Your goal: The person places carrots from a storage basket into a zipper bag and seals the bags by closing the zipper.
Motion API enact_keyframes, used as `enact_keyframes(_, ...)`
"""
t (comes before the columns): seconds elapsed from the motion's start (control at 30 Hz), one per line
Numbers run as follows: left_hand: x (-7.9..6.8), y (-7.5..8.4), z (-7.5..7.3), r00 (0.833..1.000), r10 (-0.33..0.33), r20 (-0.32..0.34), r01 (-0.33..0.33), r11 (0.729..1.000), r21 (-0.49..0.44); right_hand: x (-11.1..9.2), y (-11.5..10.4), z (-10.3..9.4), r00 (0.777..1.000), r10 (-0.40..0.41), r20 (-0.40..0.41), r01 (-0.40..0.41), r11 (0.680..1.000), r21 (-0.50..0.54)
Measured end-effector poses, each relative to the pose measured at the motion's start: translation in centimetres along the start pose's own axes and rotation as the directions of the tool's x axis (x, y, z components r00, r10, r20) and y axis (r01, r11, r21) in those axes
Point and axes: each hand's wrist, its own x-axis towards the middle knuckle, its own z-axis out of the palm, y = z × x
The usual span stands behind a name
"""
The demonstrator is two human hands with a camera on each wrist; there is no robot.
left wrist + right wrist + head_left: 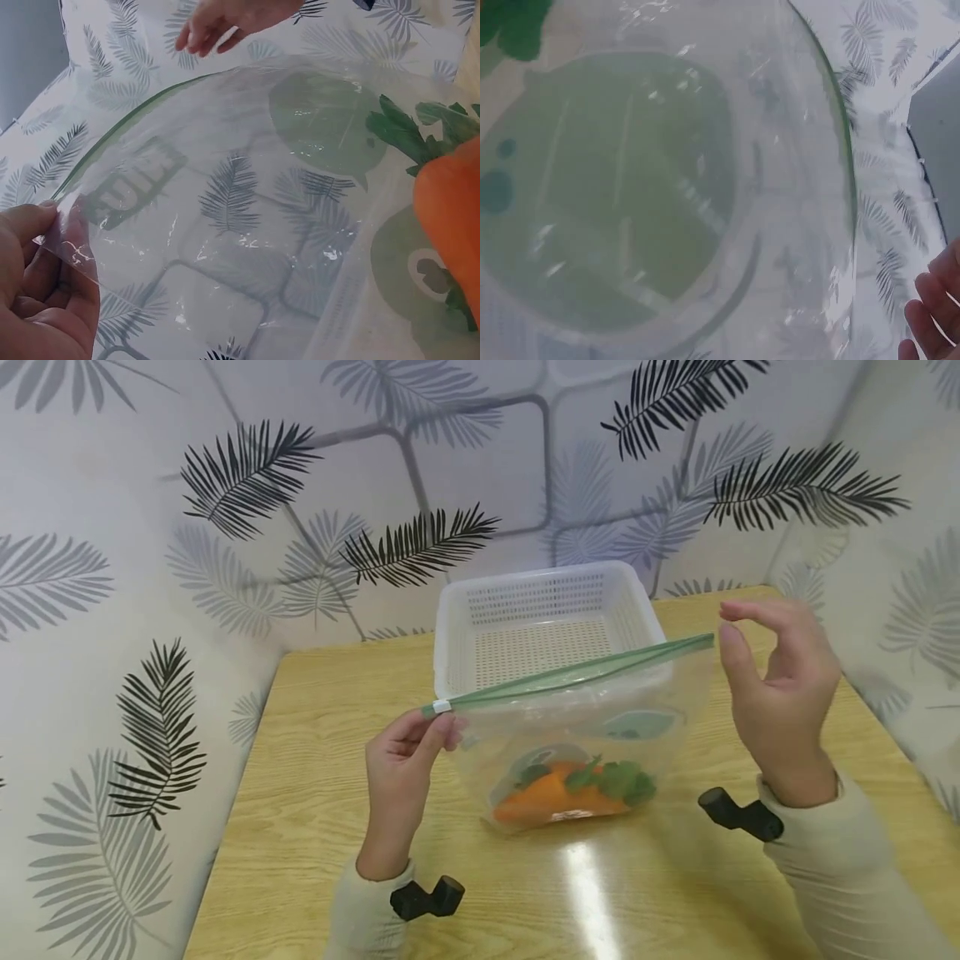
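Note:
A clear zip bag (pixel 570 727) with a green top strip hangs tilted above the table, its left end lower. Inside lie an orange carrot (pixel 558 793) and green leaves (pixel 622 781); printed green shapes show on the plastic. My left hand (pixel 405 760) pinches the bag's top left corner, beside the white slider (pixel 441 706). In the left wrist view the thumb and fingers of that left hand (pixel 45 285) grip the corner. My right hand (pixel 787 685) is just off the strip's right end, fingers bent loosely, holding nothing. Only its fingertips (pixel 934 311) show in the right wrist view.
A white perforated basket (pixel 442 635) stands behind the bag on the wooden table (pixel 315 827), partly hidden by it. A leaf-patterned covering (pixel 300 568) rises behind and at both sides. Black wrist mounts sit on both sleeves.

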Motion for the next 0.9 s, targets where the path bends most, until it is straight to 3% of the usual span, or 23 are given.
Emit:
enact_keyframes(0.1, 0.2, 0.2, 0.4, 1.000, 0.002, 0.020, -0.002, 1.000, 0.024, 0.2, -1.3, 2.1, 0.978, -0.194, 0.079, 0.203, 0.971, -0.124)
enact_keyframes(0.17, 0.2, 0.2, 0.8, 0.999, -0.006, 0.042, 0.004, 1.000, 0.031, 0.1, -1.9, 3.4, 0.937, -0.281, 0.208, 0.312, 0.941, -0.132)
enact_keyframes(0.27, 0.3, 0.2, 1.2, 0.997, -0.014, 0.077, 0.012, 0.999, 0.030, -0.2, -2.6, 5.0, 0.835, -0.336, 0.436, 0.401, 0.914, -0.063)
enact_keyframes(0.4, 0.3, 0.1, 1.5, 0.990, -0.020, 0.137, 0.014, 0.999, 0.045, -0.6, -2.6, 6.7, 0.681, -0.315, 0.661, 0.434, 0.901, -0.017)
enact_keyframes(0.53, 0.3, -0.1, 1.8, 0.978, -0.013, 0.210, 0.003, 0.999, 0.049, -1.4, -2.2, 7.9, 0.584, -0.258, 0.769, 0.421, 0.907, -0.015)
enact_keyframes(0.6, 0.2, -0.1, 1.9, 0.972, -0.002, 0.235, -0.007, 0.999, 0.039, -1.8, -2.0, 8.4, 0.551, -0.236, 0.801, 0.408, 0.913, -0.011)
enact_keyframes(0.7, 0.1, -0.2, 2.1, 0.967, 0.012, 0.253, -0.020, 0.999, 0.029, -2.3, -1.8, 8.9, 0.520, -0.213, 0.827, 0.385, 0.923, -0.005)
enact_keyframes(0.9, 0.0, -0.3, 2.1, 0.964, 0.020, 0.265, -0.031, 0.999, 0.036, -2.5, -1.8, 9.2, 0.514, -0.186, 0.838, 0.337, 0.942, 0.003)
